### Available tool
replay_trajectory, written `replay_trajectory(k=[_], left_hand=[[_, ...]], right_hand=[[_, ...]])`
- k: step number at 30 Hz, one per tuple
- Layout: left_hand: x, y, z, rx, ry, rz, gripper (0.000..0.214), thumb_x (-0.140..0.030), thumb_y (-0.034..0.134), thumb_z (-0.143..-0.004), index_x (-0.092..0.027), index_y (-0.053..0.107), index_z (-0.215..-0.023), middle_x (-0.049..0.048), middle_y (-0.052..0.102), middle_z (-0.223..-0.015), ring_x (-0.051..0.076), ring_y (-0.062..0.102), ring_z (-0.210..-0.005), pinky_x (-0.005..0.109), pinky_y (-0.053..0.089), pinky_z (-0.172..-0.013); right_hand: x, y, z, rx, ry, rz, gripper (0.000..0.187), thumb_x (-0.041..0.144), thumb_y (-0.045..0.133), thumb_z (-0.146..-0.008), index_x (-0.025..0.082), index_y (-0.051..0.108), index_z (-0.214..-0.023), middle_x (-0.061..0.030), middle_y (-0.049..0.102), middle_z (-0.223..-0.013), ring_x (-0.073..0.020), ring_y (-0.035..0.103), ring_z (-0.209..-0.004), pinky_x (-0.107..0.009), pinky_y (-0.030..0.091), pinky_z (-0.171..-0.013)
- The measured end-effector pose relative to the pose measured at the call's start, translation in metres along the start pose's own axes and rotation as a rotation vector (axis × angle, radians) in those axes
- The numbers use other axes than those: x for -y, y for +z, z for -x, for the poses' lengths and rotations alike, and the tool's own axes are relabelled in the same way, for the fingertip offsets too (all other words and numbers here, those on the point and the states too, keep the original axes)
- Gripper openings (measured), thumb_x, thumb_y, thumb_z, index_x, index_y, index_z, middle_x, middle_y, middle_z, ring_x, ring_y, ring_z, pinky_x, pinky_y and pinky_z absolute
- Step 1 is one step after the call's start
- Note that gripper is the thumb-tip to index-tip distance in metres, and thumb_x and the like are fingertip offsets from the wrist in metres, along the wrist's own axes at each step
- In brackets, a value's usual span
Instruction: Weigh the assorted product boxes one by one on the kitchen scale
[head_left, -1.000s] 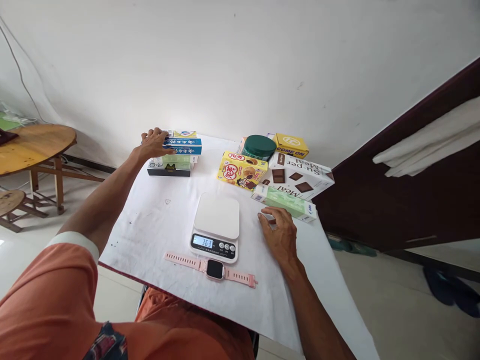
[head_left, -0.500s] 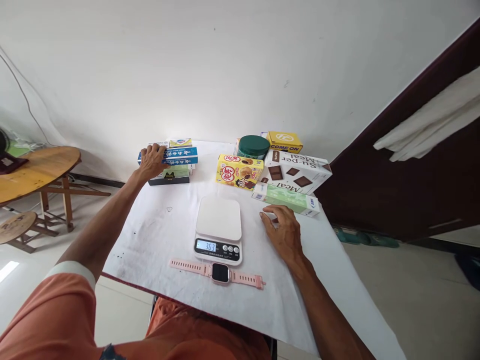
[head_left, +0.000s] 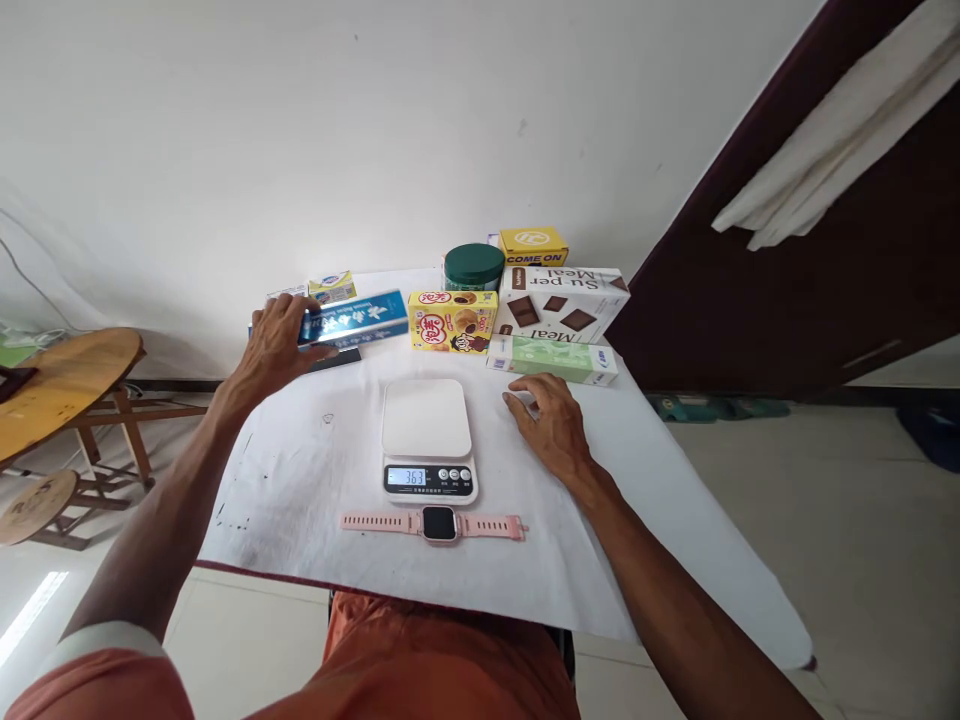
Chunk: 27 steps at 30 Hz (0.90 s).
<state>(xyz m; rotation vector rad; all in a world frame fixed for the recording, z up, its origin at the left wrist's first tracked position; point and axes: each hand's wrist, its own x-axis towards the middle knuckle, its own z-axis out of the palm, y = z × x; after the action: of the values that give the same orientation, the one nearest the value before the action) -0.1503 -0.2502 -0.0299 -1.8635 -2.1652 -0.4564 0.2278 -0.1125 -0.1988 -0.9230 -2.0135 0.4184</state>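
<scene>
My left hand (head_left: 277,340) is closed around a long blue toothpaste box (head_left: 360,318), which is lifted and tilted above a dark box (head_left: 337,360) that it mostly hides. On the cloth to the right, my right hand (head_left: 551,420) rests with thumb and fingers apart and nothing between them. It lies just in front of a pale green carton (head_left: 551,358). Between the hands stands a white digital kitchen scale (head_left: 427,420) with a bare platform, its display reading 363. A pink-strapped smartwatch (head_left: 439,523) lies flat in front of the scale.
Behind the scale stand a yellow snack box (head_left: 452,322), a green-lidded jar (head_left: 474,265), a white Su-per Meal box (head_left: 562,303) and a yellow COME ON box (head_left: 532,245). A small yellow box (head_left: 331,287) sits at the back left. A wooden table (head_left: 82,365) is farther left.
My left hand has taken hold of the blue toothpaste box and raised it, turning it at an angle. My right hand stays beside the green carton. The camera view has shifted slightly.
</scene>
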Motion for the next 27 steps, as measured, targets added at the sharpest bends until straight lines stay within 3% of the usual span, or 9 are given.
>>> replay_trajectory(k=[3,8,12,16,19,22,24,27], left_hand=[[-0.037,0.000,0.019,0.080,0.125,0.053,0.050,-0.044,0.083,-0.086,-0.025,0.057,-0.124,0.0108,0.065,-0.125,0.035,0.058,-0.119,0.048,0.043,-0.101],[-0.080,0.026,0.048,0.239,0.225,0.154,0.044,-0.045,0.082,-0.087,-0.025,0.059,-0.118,0.0096,0.068,-0.115,0.032,0.063,-0.107,0.048,0.046,-0.095],[-0.092,0.043,0.056,0.343,0.239,0.208,0.043,-0.043,0.082,-0.088,-0.025,0.058,-0.118,0.0100,0.070,-0.117,0.032,0.064,-0.108,0.049,0.047,-0.094],[-0.090,0.045,0.056,0.357,0.240,0.220,0.048,-0.048,0.082,-0.088,-0.024,0.060,-0.123,0.0114,0.070,-0.120,0.034,0.064,-0.112,0.051,0.047,-0.097],[-0.082,0.042,0.056,0.245,0.229,0.300,0.060,-0.060,0.078,-0.088,-0.024,0.060,-0.132,0.0140,0.067,-0.131,0.035,0.062,-0.122,0.052,0.047,-0.105],[-0.067,0.045,0.063,0.037,0.102,0.446,0.054,-0.067,0.056,-0.100,-0.023,0.064,-0.131,0.0127,0.067,-0.130,0.031,0.063,-0.120,0.048,0.051,-0.103],[-0.053,0.054,0.071,-0.113,0.001,0.511,0.051,-0.063,0.040,-0.108,-0.022,0.067,-0.122,0.0108,0.070,-0.120,0.028,0.065,-0.114,0.045,0.053,-0.100],[-0.035,0.075,0.084,-0.278,-0.108,0.579,0.056,-0.062,0.031,-0.110,-0.021,0.069,-0.115,0.0104,0.072,-0.113,0.026,0.067,-0.108,0.043,0.054,-0.096]], right_hand=[[0.001,-0.001,-0.001,-0.009,0.000,-0.007,0.015,0.035,0.059,-0.096,0.024,0.069,-0.096,-0.0110,0.072,-0.102,-0.0311,0.064,-0.101,-0.050,0.058,-0.088],[0.003,-0.003,-0.001,-0.046,0.003,-0.012,0.018,0.035,0.055,-0.100,0.024,0.069,-0.099,-0.0113,0.072,-0.103,-0.0308,0.064,-0.102,-0.049,0.058,-0.088],[0.004,-0.004,-0.002,-0.057,0.000,-0.005,0.016,0.036,0.057,-0.099,0.024,0.068,-0.098,-0.0115,0.072,-0.104,-0.0306,0.064,-0.102,-0.047,0.058,-0.085],[0.004,-0.003,-0.002,-0.044,0.014,-0.007,0.017,0.036,0.057,-0.099,0.024,0.068,-0.098,-0.0117,0.072,-0.104,-0.0311,0.064,-0.103,-0.047,0.058,-0.085],[0.008,-0.008,-0.005,-0.043,0.032,-0.021,0.018,0.037,0.056,-0.099,0.023,0.069,-0.098,-0.0123,0.072,-0.104,-0.0310,0.064,-0.103,-0.046,0.058,-0.079],[0.024,-0.021,-0.012,-0.038,0.021,-0.034,0.019,0.039,0.059,-0.100,0.023,0.070,-0.101,-0.0119,0.072,-0.107,-0.0302,0.064,-0.105,-0.043,0.058,-0.075],[0.045,-0.030,-0.018,0.004,-0.024,-0.041,0.020,0.041,0.065,-0.099,0.023,0.070,-0.106,-0.0108,0.072,-0.111,-0.0302,0.064,-0.110,-0.045,0.059,-0.081],[0.087,-0.031,-0.026,0.154,-0.162,-0.025,0.030,0.038,0.076,-0.093,0.025,0.069,-0.119,-0.0088,0.071,-0.124,-0.0300,0.062,-0.121,-0.052,0.054,-0.103]])
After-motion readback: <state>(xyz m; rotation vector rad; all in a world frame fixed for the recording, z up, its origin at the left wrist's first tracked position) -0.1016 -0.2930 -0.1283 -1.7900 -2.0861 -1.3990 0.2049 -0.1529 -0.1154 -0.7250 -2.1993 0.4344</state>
